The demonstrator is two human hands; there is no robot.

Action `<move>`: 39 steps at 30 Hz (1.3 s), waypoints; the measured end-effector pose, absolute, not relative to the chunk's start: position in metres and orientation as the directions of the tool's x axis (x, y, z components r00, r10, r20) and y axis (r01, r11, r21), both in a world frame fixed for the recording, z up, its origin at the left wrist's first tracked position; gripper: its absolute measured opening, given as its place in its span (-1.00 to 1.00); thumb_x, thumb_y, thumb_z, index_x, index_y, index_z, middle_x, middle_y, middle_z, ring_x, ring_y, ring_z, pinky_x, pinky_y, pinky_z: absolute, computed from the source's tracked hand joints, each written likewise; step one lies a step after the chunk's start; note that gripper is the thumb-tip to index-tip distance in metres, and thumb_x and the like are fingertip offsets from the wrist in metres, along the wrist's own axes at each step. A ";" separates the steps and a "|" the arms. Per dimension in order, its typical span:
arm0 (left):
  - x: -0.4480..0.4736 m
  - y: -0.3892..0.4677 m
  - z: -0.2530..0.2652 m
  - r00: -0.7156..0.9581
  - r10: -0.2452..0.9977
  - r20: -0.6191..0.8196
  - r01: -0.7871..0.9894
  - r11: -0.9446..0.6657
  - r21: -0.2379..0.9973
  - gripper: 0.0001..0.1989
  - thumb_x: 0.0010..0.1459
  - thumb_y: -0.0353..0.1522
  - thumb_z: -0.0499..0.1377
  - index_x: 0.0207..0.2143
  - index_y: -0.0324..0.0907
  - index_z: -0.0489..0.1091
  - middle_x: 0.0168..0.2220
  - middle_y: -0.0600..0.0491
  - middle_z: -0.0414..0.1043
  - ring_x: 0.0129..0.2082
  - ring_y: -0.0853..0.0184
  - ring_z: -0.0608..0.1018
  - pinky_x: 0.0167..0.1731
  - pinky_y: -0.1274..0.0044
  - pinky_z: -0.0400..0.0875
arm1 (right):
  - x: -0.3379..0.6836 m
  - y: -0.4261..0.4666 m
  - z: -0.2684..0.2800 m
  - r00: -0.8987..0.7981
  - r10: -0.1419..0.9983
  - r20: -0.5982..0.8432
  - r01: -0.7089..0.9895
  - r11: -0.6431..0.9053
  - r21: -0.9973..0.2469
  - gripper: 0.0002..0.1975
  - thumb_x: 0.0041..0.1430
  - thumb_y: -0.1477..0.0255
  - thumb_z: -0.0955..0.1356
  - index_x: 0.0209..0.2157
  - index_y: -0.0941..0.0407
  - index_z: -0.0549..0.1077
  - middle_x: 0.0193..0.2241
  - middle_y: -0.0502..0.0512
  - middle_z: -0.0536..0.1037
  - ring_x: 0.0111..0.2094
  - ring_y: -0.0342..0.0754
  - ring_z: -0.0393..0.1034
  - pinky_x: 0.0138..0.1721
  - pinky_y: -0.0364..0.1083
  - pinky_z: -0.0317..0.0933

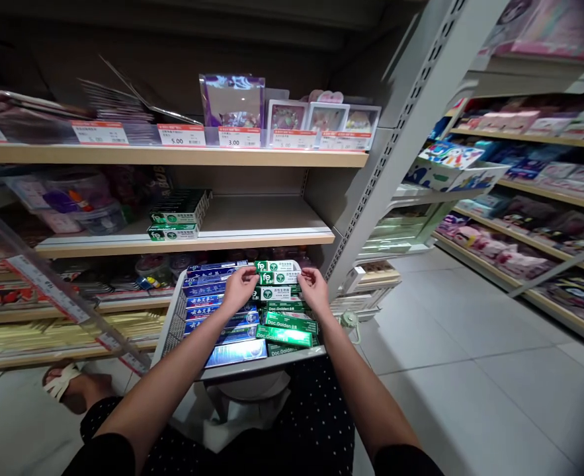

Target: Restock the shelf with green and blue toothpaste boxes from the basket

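- The shelving unit rises beyond the basket, its upper ledge lined with price tags and packaged goods.
- Pale tiled floor spreads to the right of the basket.
- Further off to the right of the basket, another rack carries rows of packaged items.
- The grey basket sits right in front of me, close to the shelving unit.
- In the basket's left half, blue cartons lie in a column, printed ends partly covered by my left forearm.
- In the basket's right half, nearest me, green Doc.Golden cartons lie loosely, some tilted across others.
- Beyond the basket and a little to its left, a stack of green-and-white cartons stands on the middle shelf, at its front edge.
- My left hand is over the basket's far part, thumb and fingertips pinched at the left end of a white-and-green carton.
- My right hand, at the basket's right side, has its fingertips closed on that carton's right end.
- That carton lies level over the basket's far right part, between two similar ones; whether my fingers grip those too, I cannot tell.
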State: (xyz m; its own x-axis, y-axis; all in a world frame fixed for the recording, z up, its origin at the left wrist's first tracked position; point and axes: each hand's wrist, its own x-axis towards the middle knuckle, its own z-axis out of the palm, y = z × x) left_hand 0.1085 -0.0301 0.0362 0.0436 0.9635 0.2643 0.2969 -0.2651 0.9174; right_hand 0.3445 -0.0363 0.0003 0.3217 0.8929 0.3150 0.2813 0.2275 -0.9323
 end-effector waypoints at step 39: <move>0.111 -0.030 0.025 -0.022 0.980 0.197 0.063 -0.195 0.979 -0.66 -0.02 -0.22 0.31 -0.22 -0.22 0.40 -0.21 -0.08 0.53 -0.19 0.25 0.59 -0.07 0.34 0.48 | 0.335 -0.057 0.020 0.189 0.900 0.392 0.099 0.380 -0.920 -0.69 0.07 0.24 0.43 -0.17 0.09 0.48 -0.06 0.16 0.48 0.00 0.04 0.41 0.05 0.09 0.35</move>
State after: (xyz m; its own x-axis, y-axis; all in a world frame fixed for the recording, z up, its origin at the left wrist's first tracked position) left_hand 0.1105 -0.0297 0.0245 -0.0216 0.9802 0.1968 0.0627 -0.1951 0.9788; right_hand 0.3348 -0.0565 0.0196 0.1892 0.9002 0.3922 0.0987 0.3800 -0.9197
